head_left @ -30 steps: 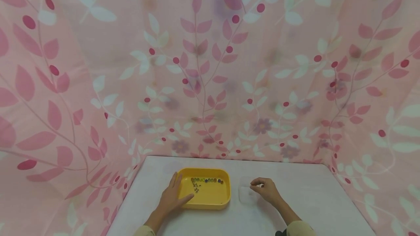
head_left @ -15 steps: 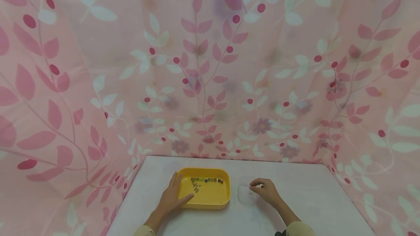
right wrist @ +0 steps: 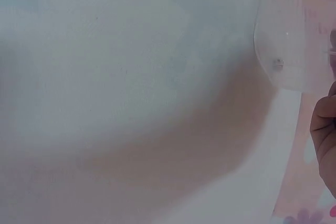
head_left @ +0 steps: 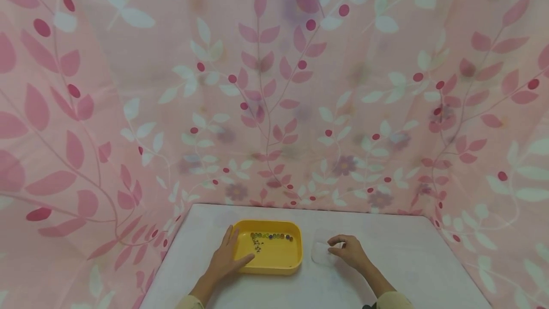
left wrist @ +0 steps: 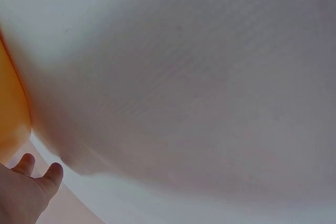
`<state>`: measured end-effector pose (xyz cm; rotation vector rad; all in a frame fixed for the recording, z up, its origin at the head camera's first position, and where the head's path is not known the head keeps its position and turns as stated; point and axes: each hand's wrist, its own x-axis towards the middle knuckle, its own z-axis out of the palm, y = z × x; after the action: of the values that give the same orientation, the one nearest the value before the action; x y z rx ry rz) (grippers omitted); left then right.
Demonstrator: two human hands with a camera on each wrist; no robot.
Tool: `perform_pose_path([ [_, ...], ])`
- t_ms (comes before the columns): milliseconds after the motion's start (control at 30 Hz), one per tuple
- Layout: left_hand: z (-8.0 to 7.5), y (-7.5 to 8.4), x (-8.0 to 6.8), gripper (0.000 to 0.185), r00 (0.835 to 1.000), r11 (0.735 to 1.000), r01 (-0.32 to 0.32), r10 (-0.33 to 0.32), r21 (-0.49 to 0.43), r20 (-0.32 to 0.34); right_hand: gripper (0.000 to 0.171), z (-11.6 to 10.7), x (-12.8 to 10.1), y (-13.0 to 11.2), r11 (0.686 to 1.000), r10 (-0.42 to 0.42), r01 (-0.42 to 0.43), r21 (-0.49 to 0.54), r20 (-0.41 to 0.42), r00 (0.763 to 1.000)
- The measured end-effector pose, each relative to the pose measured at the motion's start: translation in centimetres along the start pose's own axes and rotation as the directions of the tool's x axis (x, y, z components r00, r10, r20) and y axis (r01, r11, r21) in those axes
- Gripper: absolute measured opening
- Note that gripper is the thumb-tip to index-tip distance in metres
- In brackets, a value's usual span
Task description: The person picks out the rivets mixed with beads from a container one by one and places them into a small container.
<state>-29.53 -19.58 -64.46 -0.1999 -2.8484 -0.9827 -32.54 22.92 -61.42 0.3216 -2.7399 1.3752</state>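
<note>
My left hand rests on the left side of the yellow tray, fingers stretched along the rim and thumb reaching over the near left corner. Inside lies a row of round coloured beads along the far side. A loose cluster of tiny dark and pale beads lies left of the middle. My right hand is over a small clear plastic box, thumb and forefinger bent and apart at its right side. In the right wrist view, a small dark speck shows in the box.
A white table carries the tray and the box, which stand side by side. Behind and along both sides hangs a pink leaf-patterned cloth. A faint clear flat piece shows just beyond the box.
The right thumb and forefinger, close together before, have parted over the clear box. The left hand, the tray and the beads stay as they were.
</note>
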Motion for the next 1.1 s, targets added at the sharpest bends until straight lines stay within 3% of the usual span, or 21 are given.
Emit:
perform_pose_path([
  [400, 0.2, 0.0, -0.1, 0.106, 1.000, 1.000, 0.018, -0.018, 0.007, 0.018, 0.024, -1.5, 0.4, -0.7, 0.998, -0.038, 0.042, -0.049, 0.087, 0.995],
  [833, 0.2, 0.0, -0.1, 0.104, 1.000, 1.000, 0.017, -0.017, -0.016, 0.011, 0.022, -2.0, 0.8, -0.4, 0.990, -0.098, 0.108, -0.087, 0.116, 0.988],
  [967, 0.2, 0.0, 0.0, 0.105, 1.000, 1.000, 0.025, -0.025, -0.015, 0.011, 0.022, -1.9, 0.9, -0.3, 0.984, -0.127, 0.138, -0.112, 0.101, 0.987],
  [1100, 0.2, -0.1, 0.1, 0.105, 1.000, 0.999, 0.029, -0.029, -0.016, 0.010, 0.024, -1.7, 1.0, -0.4, 0.977, -0.157, 0.160, -0.140, 0.036, 0.987],
])
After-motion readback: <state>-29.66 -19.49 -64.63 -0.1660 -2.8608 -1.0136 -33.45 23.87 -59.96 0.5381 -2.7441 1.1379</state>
